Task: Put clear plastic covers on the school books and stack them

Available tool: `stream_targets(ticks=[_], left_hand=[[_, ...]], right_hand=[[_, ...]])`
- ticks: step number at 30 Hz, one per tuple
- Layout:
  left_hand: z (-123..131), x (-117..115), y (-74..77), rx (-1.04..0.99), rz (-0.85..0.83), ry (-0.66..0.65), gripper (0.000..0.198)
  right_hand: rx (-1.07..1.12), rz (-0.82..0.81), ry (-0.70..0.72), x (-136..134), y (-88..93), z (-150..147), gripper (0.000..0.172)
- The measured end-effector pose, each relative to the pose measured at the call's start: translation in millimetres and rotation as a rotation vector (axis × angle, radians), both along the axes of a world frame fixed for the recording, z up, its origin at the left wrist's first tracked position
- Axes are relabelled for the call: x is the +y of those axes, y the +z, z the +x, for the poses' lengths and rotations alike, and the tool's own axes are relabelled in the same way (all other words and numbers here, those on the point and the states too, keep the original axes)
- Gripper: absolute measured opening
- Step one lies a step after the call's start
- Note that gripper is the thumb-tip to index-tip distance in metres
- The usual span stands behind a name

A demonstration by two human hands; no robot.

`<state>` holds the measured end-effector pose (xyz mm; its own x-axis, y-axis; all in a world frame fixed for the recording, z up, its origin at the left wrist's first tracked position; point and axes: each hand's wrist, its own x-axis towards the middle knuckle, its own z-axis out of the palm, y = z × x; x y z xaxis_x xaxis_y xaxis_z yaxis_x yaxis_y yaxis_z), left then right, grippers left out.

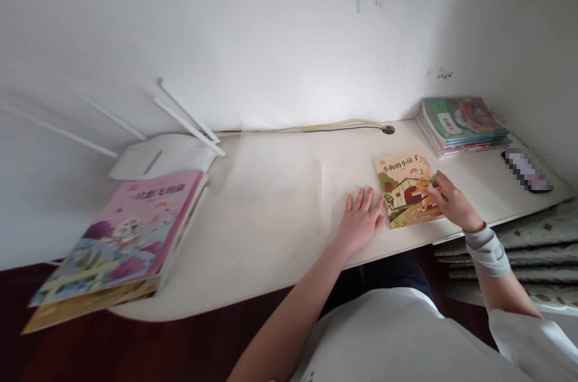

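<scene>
A small yellow picture book (403, 180) with a dog and a house on its cover lies flat on the white desk (280, 201), near the front edge. My left hand (361, 221) lies flat on the desk with fingers stretched out, its fingertips at the book's left edge. My right hand (451, 203) rests on the book's right side, fingers curled onto the cover. A grey band sits on that wrist.
A stack of colourful books (463, 124) sits in the back right corner. A pink book (126, 234) lies on other books at the desk's left end, beside a white router (165, 153) with antennas. A dark phone (526, 170) lies at right. A cable (334, 127) runs along the wall.
</scene>
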<state>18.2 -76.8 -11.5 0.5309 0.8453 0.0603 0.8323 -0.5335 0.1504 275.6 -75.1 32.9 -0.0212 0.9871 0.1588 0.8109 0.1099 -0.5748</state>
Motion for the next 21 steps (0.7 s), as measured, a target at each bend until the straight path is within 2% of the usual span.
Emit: stream_targets(ticks=[3,5,7,9,11,13,16,18,21], left_hand=[[0.1,-0.6,-1.5,-0.02,0.008,0.003,0.053],[0.3,-0.9,-1.9,-0.025,0.012,0.008,0.054],[1.0,-1.1,-1.5,-0.027,0.011,0.014,0.055],[2.0,-1.5,-0.2,-0.037,0.003,0.014,0.055],[2.2,-2.2,1.5,-0.048,-0.016,-0.001,0.056],[0.0,-3.7,3.1,-0.051,-0.038,-0.007,0.059],[-11.1,-7.9,4.8,-0.052,-0.052,0.096,0.073],[-23.2,-11.3,4.9,-0.078,-0.065,0.189,0.085],[-40.9,-15.4,3.4,-0.145,-0.098,0.19,0.099]], right_hand=[[0.304,-0.04,0.214,1.4,26.6,-16.7,0.059],[0.405,-0.032,0.365,6.4,39.9,-37.1,0.059],[0.4,-0.004,0.462,13.4,46.4,-61.9,0.064],[0.315,0.039,0.498,19.6,46.1,-86.8,0.068],[0.15,0.079,0.482,23.0,41.1,-107.8,0.069],[-0.078,0.107,0.405,23.2,33.5,-122.7,0.066],[-0.371,0.125,0.27,20.9,21.0,-133.4,0.057],[-0.474,0.145,0.221,20.1,12.8,-135.3,0.053],[-0.548,0.185,0.179,21.0,1.4,-137.9,0.051]])
